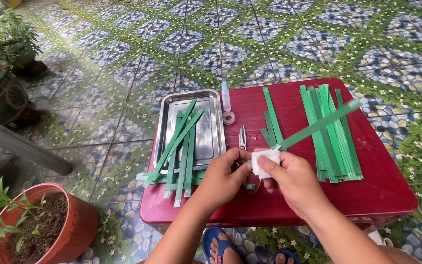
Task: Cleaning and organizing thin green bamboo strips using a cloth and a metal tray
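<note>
nearest the camera, two bare forearms reach over the edge of a low, smooth dark-red plastic surface (pixel 367 195). the right hand (pixel 289 178) is closed around a small, soft white folded cloth (pixel 264 160), pinching it over the near end of a long, flat green leaf strip (pixel 318 124). the left hand (pixel 223 176) is curled shut just beside it, its fingertips meeting the cloth and the strip's end. the strip is narrow, ribbon-like and slightly glossy, and it rises from the hands diagonally up to the right, held in the air above the surface, its far tip pale.

below the hands, partly hidden by them, lie scissors (pixel 242 139) with bright metal blades pointing away and a yellowish handle loop.

to the left sits a shiny rectangular steel tray (pixel 210 142), with a loose bundle of green strips (pixel 181 151) lying across it and overhanging its near rim. to the right a wider pile of cut strips (pixel 333 142) lies fanned on the surface, and a few shorter strips (pixel 271 122) rest between the scissors and that pile. beyond the scissors are a small roll of clear tape (pixel 228 118) and a slim white glue bottle (pixel 225 95).

around the surface is a glossy tiled floor (pixel 269 39) with a blue pebble and green leaf pattern. a terracotta pot with a plant (pixel 40 230) stands near left, and darker potted plants (pixel 6 63) farther off.
</note>
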